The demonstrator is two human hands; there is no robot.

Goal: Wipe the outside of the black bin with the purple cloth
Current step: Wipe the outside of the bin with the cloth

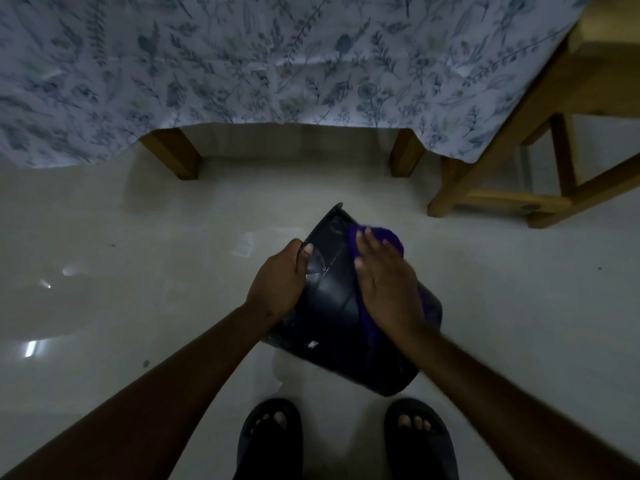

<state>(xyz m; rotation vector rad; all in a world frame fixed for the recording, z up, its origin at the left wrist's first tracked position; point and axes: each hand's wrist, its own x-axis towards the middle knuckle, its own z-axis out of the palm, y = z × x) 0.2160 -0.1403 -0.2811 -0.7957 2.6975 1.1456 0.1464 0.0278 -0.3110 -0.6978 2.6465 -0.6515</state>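
Your sandalled feet [343, 441] stand just behind the black bin [332, 306] | bin tilted on floor | your left hand [277, 282] grips its rim | your right hand [388, 285] presses purple cloth [391, 237] flat on its side

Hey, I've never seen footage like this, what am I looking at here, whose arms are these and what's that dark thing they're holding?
There is no machine here. One wide-angle camera sits on a person's head and looks down, so the arms are the wearer's own. The left hand grips the rim of a black bin, tipped on its side above the pale floor. The right hand lies flat, pressing a purple cloth against the bin's outside. Below are the person's feet in dark sandals. Behind stands a table draped in a leafy-patterned cloth.
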